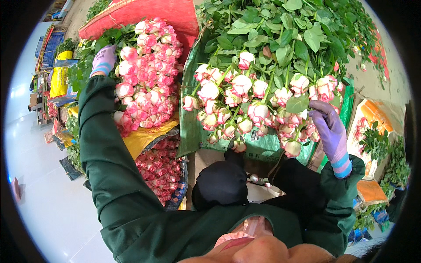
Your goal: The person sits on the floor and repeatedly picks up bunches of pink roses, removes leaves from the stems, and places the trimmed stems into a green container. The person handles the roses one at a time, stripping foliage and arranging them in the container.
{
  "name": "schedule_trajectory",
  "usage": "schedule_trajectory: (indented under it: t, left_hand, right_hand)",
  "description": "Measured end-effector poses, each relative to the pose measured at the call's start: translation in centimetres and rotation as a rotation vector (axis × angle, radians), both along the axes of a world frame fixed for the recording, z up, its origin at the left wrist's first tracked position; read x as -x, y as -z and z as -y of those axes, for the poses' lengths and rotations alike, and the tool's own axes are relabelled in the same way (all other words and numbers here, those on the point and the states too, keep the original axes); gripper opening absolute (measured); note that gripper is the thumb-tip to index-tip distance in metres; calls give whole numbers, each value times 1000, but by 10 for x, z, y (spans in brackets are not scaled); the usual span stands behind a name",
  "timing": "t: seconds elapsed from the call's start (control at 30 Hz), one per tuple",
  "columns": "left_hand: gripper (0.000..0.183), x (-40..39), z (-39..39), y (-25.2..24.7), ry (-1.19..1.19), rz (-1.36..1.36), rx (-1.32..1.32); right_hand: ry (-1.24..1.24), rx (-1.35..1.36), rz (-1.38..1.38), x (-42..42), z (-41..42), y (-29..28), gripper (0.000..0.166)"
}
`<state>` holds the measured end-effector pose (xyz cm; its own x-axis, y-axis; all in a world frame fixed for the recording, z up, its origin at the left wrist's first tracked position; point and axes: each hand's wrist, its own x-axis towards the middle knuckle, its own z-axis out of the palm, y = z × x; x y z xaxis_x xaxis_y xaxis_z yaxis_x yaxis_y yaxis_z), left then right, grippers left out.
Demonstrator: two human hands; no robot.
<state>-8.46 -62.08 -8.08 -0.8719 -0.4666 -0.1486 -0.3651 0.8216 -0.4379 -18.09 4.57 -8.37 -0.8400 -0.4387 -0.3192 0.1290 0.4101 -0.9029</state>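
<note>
My left hand (104, 59), in a purple knit glove with a blue cuff, reaches to the leafy stems beside a stacked pile of pink-and-white roses (148, 75). Its fingertips are lost among the leaves, so its grip is unclear. My right hand (329, 131), gloved alike, hovers by the right edge of loose white roses with pink rims (241, 85). Its fingers are bent and a little apart. A green leaf (297, 104) lies right by those fingertips; whether they touch it I cannot tell. The loose roses lie on a green woven sack (263, 144), blooms towards me, leafy stems (276, 33) pointing away.
A yellow sheet (151, 134) lies under the left pile, above more packed pink roses (159, 167). Red sheeting (151, 19) stands behind that pile. To the right are an orange-and-white sack (375, 115) and leafy stems (375, 144). My knees (220, 184) are below the green sack.
</note>
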Motion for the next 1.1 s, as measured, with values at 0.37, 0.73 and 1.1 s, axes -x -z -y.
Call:
schedule_trajectory:
  t: [0.37,0.73,1.1]
  left_hand:
    - [45,-7,-33,-41,-88,97,214]
    - [38,75,-339,-65,418,-440,-833]
    - [56,160,-467,138,-237,-397,-1246]
  right_hand:
    - [366,173,-147,50,-47,-31,34]
    - [-42,-602,-461,126,30,-23,61]
    - [-229,-992,-264,149,80,37,102]
